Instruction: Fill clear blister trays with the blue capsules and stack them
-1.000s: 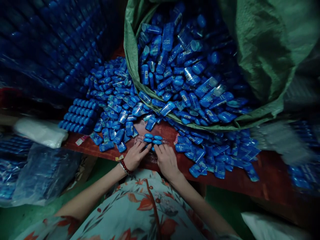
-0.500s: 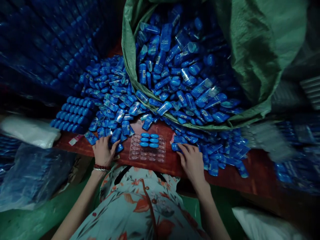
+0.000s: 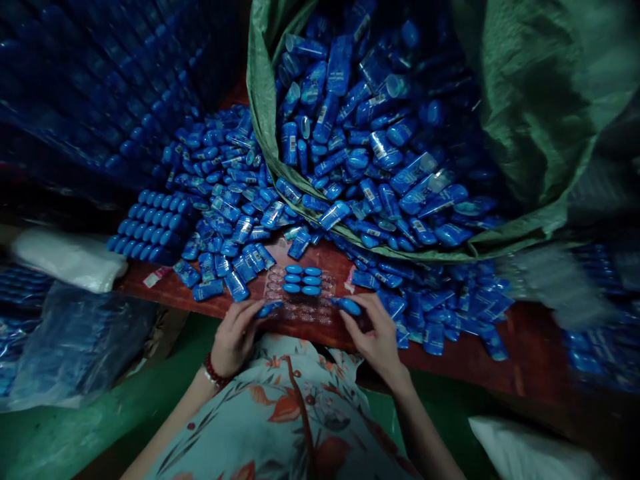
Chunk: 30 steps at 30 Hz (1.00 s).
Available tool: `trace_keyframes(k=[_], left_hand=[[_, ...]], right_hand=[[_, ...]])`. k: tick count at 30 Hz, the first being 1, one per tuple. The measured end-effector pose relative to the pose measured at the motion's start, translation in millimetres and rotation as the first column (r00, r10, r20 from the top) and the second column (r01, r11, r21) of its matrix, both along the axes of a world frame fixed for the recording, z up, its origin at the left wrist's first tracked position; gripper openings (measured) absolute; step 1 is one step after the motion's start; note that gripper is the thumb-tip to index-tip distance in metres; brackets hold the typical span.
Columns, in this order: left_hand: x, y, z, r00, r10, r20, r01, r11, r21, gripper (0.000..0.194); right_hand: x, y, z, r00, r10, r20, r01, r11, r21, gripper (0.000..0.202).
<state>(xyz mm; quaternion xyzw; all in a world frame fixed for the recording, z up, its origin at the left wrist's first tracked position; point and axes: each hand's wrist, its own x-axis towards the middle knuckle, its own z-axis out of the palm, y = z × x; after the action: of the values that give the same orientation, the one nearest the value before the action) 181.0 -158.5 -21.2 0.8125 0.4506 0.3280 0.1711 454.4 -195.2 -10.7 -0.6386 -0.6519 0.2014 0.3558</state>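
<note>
My left hand (image 3: pixel 234 340) is closed round a small blue bottle (image 3: pixel 270 308), at the left edge of a clear plastic tray (image 3: pixel 300 315). At the tray's right edge, the thumb and fingers of my right hand (image 3: pixel 373 337) grip another small blue bottle (image 3: pixel 349 306). Several blue bottles (image 3: pixel 303 280) stand in the upper middle of the tray, their rounded ends up. Loose bottles (image 3: pixel 235 285) with printed wraps lie beyond my left hand, and more loose bottles (image 3: pixel 433 338) lie to the right of my right hand.
A large green sack (image 3: pixel 265 127) spills bottles over the reddish-brown table (image 3: pixel 530 347). Bottles in neat rows (image 3: pixel 150 227) stand at the left, near a rolled white plastic bag (image 3: pixel 70 257). Clear trays (image 3: pixel 555 283) are stacked at the right. A tall blue stack (image 3: pixel 100 80) rises behind.
Both hands have moved inward to the tray, each now bringing a bottle from the loose piles. The left hand has left the pile at the left. The view has shifted slightly.
</note>
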Motion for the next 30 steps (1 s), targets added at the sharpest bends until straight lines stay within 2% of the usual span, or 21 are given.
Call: trace_keyframes(k=[1, 3, 5, 8, 12, 17, 20, 23, 27, 28, 30], left_hand=[[7, 0, -3.2, 0.997, -0.070, 0.022, 0.069, 0.997, 0.021, 0.034], [17, 4, -12.5, 0.985, -0.170, 0.034, 0.167, 0.982, 0.084, 0.035], [23, 12, -21.2, 0.974, -0.225, -0.012, 0.225, 0.966, 0.129, 0.035], [24, 21, -26.1, 0.954, -0.282, -0.098, 0.294, 0.944, 0.148, 0.036], [28, 26, -19.6, 0.934, -0.318, -0.163, 0.345, 0.921, 0.179, 0.033], [42, 31, -12.3, 0.906, -0.319, -0.278, 0.379, 0.903, 0.201, 0.028], [43, 31, -13.2, 0.911, -0.288, -0.296, 0.357, 0.909, 0.214, 0.026], [40, 29, -16.5, 0.934, -0.262, -0.244, 0.318, 0.920, 0.229, 0.025], [29, 32, -18.7, 0.958, -0.269, -0.095, 0.280, 0.950, 0.135, 0.032], [25, 37, -18.8, 0.972, -0.226, -0.062, 0.232, 0.967, 0.108, 0.034], [14, 53, -19.7, 0.997, -0.069, -0.039, 0.071, 0.995, 0.064, 0.037]], right_hand=[[-8, -1, -3.2, 0.997, 0.058, -0.056, -0.059, 0.998, -0.013, 0.021], [-20, -2, -13.9, 0.984, 0.165, -0.062, -0.166, 0.986, -0.012, 0.026], [-25, -2, -25.5, 0.971, 0.233, 0.053, -0.234, 0.972, 0.004, 0.032], [-29, -1, -32.7, 0.915, 0.232, 0.329, -0.245, 0.969, -0.003, 0.037], [-38, 3, -17.3, 0.783, 0.215, 0.584, -0.210, 0.975, -0.076, 0.035], [-60, 18, 6.4, 0.610, 0.286, 0.739, -0.231, 0.956, -0.179, 0.024], [-73, 27, 10.9, 0.524, 0.349, 0.777, -0.264, 0.934, -0.242, 0.022], [-83, 33, 11.9, 0.484, 0.381, 0.788, -0.263, 0.922, -0.284, 0.023], [-82, 33, 14.0, 0.532, 0.391, 0.751, -0.231, 0.921, -0.315, 0.023], [-78, 31, 14.9, 0.552, 0.382, 0.741, -0.234, 0.924, -0.302, 0.025], [-66, 25, 17.1, 0.602, 0.341, 0.722, -0.250, 0.939, -0.235, 0.035]])
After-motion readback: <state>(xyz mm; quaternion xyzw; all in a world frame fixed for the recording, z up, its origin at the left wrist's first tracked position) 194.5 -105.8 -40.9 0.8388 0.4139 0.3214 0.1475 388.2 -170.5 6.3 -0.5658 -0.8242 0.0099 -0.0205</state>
